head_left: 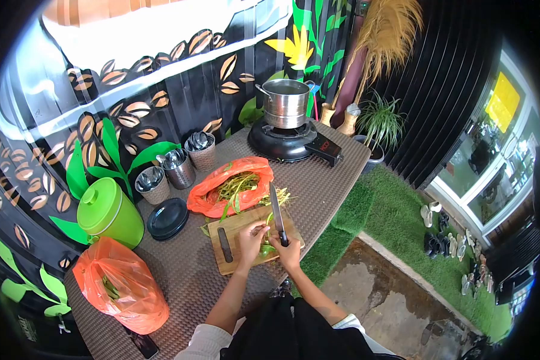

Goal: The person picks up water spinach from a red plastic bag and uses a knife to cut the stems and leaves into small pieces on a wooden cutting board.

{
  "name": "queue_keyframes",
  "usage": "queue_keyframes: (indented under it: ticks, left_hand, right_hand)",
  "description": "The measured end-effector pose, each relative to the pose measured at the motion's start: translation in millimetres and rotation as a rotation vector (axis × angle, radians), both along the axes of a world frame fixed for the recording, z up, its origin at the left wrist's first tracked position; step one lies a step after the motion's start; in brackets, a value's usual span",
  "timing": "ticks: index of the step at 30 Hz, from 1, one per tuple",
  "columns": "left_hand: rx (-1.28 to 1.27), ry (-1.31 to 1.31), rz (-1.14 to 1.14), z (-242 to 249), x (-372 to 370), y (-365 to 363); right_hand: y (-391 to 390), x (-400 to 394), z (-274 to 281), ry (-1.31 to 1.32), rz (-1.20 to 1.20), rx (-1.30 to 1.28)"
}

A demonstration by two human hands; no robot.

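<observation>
Over the wooden cutting board (227, 264), my right hand (287, 252) grips the black handle of a knife (276, 207), its blade pointing away from me. My left hand (251, 242) is closed on a green stem (269, 223) just left of the knife. Some green pieces (268, 248) lie on the board beneath and between my hands. Just beyond the board sits an open orange bag (207, 198) filled with green and yellowish stems (237, 186). More pale stems (285, 195) lie beside it, near the blade.
A metal pot (286, 108) stands on a black burner (270, 143) at the back. Cutlery cups (180, 174), black plates (167, 219), a green container (111, 215) and a tied orange bag (123, 288) are on the left; a phone (143, 345) lies near the front edge.
</observation>
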State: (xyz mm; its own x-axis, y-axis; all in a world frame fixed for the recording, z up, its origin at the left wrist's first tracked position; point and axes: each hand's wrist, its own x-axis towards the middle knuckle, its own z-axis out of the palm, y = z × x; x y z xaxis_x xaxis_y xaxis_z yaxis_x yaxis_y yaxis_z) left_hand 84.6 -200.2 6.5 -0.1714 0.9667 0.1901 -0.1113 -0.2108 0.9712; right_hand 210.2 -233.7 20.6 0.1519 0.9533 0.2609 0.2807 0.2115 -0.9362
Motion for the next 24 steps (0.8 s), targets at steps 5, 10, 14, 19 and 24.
queue_keyframes:
  ticks: [5,10,14,19,24]
  left_hand:
    - [-0.030,-0.056,-0.053,-3,7,4]
    - [-0.061,-0.081,-0.140,1,9,1]
    - [-0.266,-0.236,-0.347,7,1,-4]
    - [-0.274,-0.233,-0.384,-3,-3,-2]
    - [-0.268,-0.201,-0.332,-10,-2,2]
  right_hand:
    - [5,12,4,0.373,0.110,-0.379]
    - [10,20,5,0.721,0.172,-0.574]
    - [10,22,19,0.861,0.244,-0.750]
    - [16,32,10,1.043,0.354,-0.906]
    - [22,45,3,1.107,0.412,-0.935]
